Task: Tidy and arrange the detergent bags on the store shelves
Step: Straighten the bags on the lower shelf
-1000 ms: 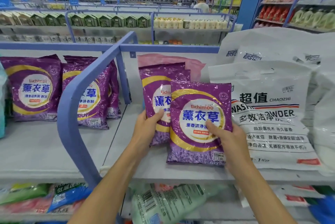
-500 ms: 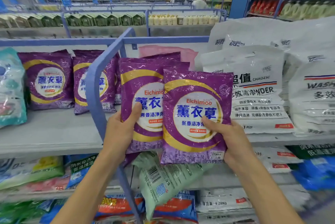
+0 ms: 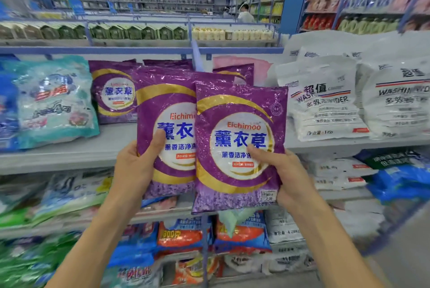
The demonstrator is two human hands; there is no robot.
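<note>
Bags are held clear of the shelf (image 3: 69,152), in front of it. One purple detergent bag (image 3: 167,106) is gripped by the left hand (image 3: 135,166), thumb on its face. A second purple bag (image 3: 239,148), overlapping the first, is gripped low by the right hand (image 3: 288,176). A slip is the likely risk: slick film is pinched near one edge only, so a bag could be dropped or toppled against the white bags (image 3: 323,106) when set down.

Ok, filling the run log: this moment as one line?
left hand: grips left purple bag | right hand: grips right purple bag, overlapping the left | both bags: held upright before shelf
</note>
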